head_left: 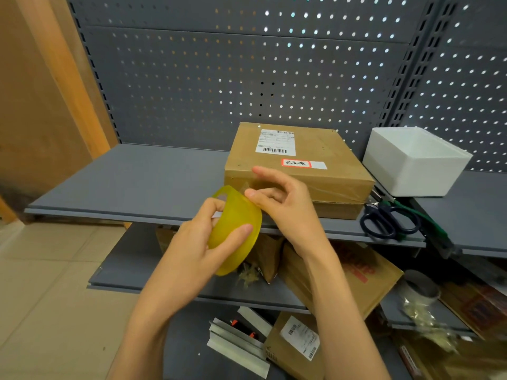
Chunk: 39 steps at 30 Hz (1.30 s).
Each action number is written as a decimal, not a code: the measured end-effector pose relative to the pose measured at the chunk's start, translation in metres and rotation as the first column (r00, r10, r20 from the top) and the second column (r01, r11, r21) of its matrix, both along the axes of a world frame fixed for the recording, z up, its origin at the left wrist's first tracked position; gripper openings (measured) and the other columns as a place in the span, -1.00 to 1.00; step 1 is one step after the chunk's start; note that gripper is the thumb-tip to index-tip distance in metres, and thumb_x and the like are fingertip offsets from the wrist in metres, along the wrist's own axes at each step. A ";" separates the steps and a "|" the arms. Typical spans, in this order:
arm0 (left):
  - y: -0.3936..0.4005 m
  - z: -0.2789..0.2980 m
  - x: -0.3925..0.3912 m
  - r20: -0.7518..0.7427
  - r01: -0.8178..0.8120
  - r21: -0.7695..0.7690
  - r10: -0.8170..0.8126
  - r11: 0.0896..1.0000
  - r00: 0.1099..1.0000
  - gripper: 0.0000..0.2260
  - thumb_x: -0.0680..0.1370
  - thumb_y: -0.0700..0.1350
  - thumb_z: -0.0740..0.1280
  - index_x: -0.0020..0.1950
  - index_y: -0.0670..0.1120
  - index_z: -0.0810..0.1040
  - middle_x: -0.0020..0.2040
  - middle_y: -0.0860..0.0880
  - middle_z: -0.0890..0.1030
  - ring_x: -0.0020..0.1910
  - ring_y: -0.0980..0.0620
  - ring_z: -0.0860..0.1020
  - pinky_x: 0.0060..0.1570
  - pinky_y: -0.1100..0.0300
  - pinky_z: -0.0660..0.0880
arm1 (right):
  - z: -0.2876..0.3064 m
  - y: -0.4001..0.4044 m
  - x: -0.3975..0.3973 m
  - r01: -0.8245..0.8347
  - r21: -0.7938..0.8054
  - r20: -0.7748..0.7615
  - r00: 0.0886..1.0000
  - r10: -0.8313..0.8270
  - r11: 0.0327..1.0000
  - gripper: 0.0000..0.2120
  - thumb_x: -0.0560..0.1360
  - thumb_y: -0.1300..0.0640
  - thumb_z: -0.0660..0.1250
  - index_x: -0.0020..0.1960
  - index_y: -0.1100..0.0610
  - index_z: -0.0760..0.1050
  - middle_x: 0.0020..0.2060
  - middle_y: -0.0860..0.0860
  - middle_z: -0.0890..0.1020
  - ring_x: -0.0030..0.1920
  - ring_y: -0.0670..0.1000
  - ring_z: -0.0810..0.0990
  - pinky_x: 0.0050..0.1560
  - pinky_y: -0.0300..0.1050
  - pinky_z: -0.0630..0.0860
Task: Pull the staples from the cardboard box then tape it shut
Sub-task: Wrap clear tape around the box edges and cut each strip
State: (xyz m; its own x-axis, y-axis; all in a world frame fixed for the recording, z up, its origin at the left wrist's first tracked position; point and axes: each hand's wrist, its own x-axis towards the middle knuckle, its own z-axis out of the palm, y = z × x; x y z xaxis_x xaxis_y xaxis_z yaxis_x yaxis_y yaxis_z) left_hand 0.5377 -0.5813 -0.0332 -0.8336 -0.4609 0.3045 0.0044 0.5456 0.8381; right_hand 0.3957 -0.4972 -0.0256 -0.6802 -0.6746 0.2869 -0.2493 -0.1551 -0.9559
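While the left hand (200, 242) grips a yellowish tape roll (236, 229), fingers curled round its rim and thumb across its outer face, the right hand (285, 207) pinches at the roll's upper edge between thumb and forefinger, remaining fingers loosely spread. The cardboard box (299, 165), flaps closed and bearing a shipping label (275, 142) and a red-bordered sticker (296, 163), lies flat on the grey shelf (137, 182), just behind the hands. Scissors (389, 218) and a white foam box (417, 160) lie to its right.
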 end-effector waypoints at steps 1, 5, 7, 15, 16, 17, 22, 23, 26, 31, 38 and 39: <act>-0.002 -0.002 0.000 0.028 -0.016 -0.055 0.018 0.998 0.999 -0.59 0.36 0.34 0.25 0.06 0.11 0.37 -0.16 0.09 0.59 -0.19 0.12 0.58 -0.28 0.23 0.51 | -0.001 0.001 -0.001 0.014 0.051 -0.008 1.000 -0.013 0.999 -0.73 0.46 0.26 0.40 0.15 0.14 0.55 -0.09 0.03 0.66 -0.17 -0.15 0.63 0.01 -0.22 0.57; -0.004 -0.007 -0.001 0.109 -0.042 -0.159 0.060 0.986 0.992 -0.51 0.31 0.43 0.12 0.10 0.18 0.32 -0.06 0.09 0.56 -0.11 0.07 0.57 -0.15 -0.01 0.55 | -0.008 0.001 -0.002 0.029 0.111 -0.103 0.995 -0.017 0.993 -0.91 0.48 0.23 0.37 -0.09 0.13 0.65 -0.14 0.01 0.70 -0.08 -0.09 0.64 0.05 -0.13 0.56; -0.004 -0.006 -0.001 0.117 -0.051 -0.162 0.070 0.986 0.991 -0.48 0.31 0.44 0.11 0.12 0.16 0.32 -0.05 0.09 0.55 -0.11 0.08 0.56 -0.16 -0.01 0.56 | -0.011 0.000 0.001 0.059 0.097 -0.151 0.988 -0.043 0.994 -0.91 0.50 0.21 0.36 -0.10 0.11 0.64 -0.13 -0.01 0.69 -0.06 -0.09 0.63 0.04 -0.17 0.54; 0.008 0.007 -0.006 0.174 -0.145 -0.308 0.205 0.940 0.963 -0.60 0.46 0.29 0.12 0.15 0.07 0.26 -0.11 0.08 0.47 -0.15 0.07 0.50 -0.13 0.07 0.48 | -0.019 -0.010 0.020 0.292 0.000 -0.496 0.831 -0.253 0.957 -0.88 0.55 0.19 0.29 -0.08 0.12 0.60 -0.15 -0.05 0.63 -0.10 -0.14 0.56 -0.04 -0.23 0.48; 0.010 0.009 -0.007 0.173 -0.161 -0.363 0.236 0.918 0.956 -0.60 0.49 0.25 0.12 0.19 0.04 0.25 -0.11 0.08 0.46 -0.14 0.05 0.48 -0.12 0.09 0.45 | -0.019 -0.011 0.021 0.314 -0.015 -0.529 0.803 -0.274 0.949 -0.87 0.55 0.19 0.27 -0.07 0.12 0.60 -0.14 -0.04 0.62 -0.09 -0.12 0.56 -0.04 -0.20 0.48; 0.013 0.011 -0.008 0.176 -0.174 -0.412 0.266 0.894 0.948 -0.58 0.51 0.23 0.11 0.25 0.02 0.24 -0.08 0.07 0.46 -0.12 0.03 0.47 -0.11 0.11 0.41 | -0.019 -0.011 0.021 0.330 -0.027 -0.552 0.782 -0.289 0.944 -0.87 0.56 0.20 0.26 -0.06 0.13 0.59 -0.13 -0.02 0.61 -0.08 -0.09 0.56 -0.03 -0.17 0.48; 0.007 0.011 -0.016 0.258 -0.237 -0.469 0.389 0.851 0.884 -0.54 0.56 0.19 0.09 0.34 -0.07 0.24 -0.04 0.05 0.43 -0.04 -0.06 0.48 -0.17 0.13 0.28 | -0.008 -0.007 0.031 0.376 -0.179 -0.697 0.604 -0.387 0.909 -0.80 0.55 0.19 0.19 -0.03 0.21 0.57 -0.13 0.07 0.59 -0.12 0.04 0.56 -0.10 -0.10 0.46; 0.004 0.011 -0.015 0.255 -0.265 -0.442 0.404 0.857 0.879 -0.56 0.56 0.18 0.11 0.30 -0.09 0.28 -0.07 0.05 0.41 -0.04 -0.07 0.49 -0.18 0.12 0.28 | -0.005 -0.008 0.034 0.362 -0.184 -0.727 0.576 -0.374 0.914 -0.78 0.55 0.18 0.17 -0.03 0.23 0.57 -0.14 0.08 0.59 -0.13 0.05 0.55 -0.11 -0.10 0.46; 0.002 0.010 -0.011 0.268 -0.280 -0.343 0.379 0.897 0.885 -0.54 0.53 0.20 0.14 0.24 -0.12 0.34 -0.04 0.00 0.47 -0.04 -0.07 0.47 -0.12 0.05 0.37 | 0.004 -0.009 0.027 0.335 -0.146 -0.700 0.630 -0.337 0.931 -0.83 0.57 0.19 0.20 -0.03 0.20 0.55 -0.14 0.06 0.58 -0.12 0.06 0.54 -0.11 -0.02 0.49; 0.006 0.007 -0.012 0.255 -0.247 -0.045 0.250 0.968 0.934 -0.42 0.43 0.36 0.16 0.21 -0.07 0.42 -0.04 -0.11 0.64 -0.09 -0.13 0.63 -0.05 -0.11 0.55 | 0.009 -0.007 0.008 0.238 -0.026 -0.565 0.798 -0.211 0.971 -0.89 0.57 0.20 0.23 -0.05 0.16 0.53 -0.12 0.02 0.58 -0.08 -0.06 0.50 -0.04 -0.19 0.44; 0.025 0.019 -0.015 0.060 -0.003 0.601 -0.042 0.799 0.997 -0.70 0.51 0.07 0.25 0.07 -0.12 0.51 -0.27 -0.13 0.68 -0.35 -0.06 0.64 -0.25 0.06 0.60 | 0.016 -0.003 -0.005 0.182 0.040 -0.492 0.860 -0.139 0.983 -0.88 0.55 0.18 0.27 -0.02 0.11 0.59 -0.07 -0.01 0.59 -0.05 -0.17 0.52 -0.03 -0.37 0.41; 0.027 0.021 -0.016 0.054 0.012 0.620 -0.059 0.785 0.997 -0.70 0.49 0.08 0.25 0.07 -0.11 0.51 -0.24 -0.13 0.69 -0.33 -0.06 0.66 -0.24 0.06 0.61 | 0.019 -0.001 -0.008 0.183 0.046 -0.493 0.859 -0.137 0.982 -0.88 0.55 0.18 0.28 -0.02 0.10 0.60 -0.08 -0.01 0.59 -0.07 -0.16 0.52 -0.03 -0.36 0.41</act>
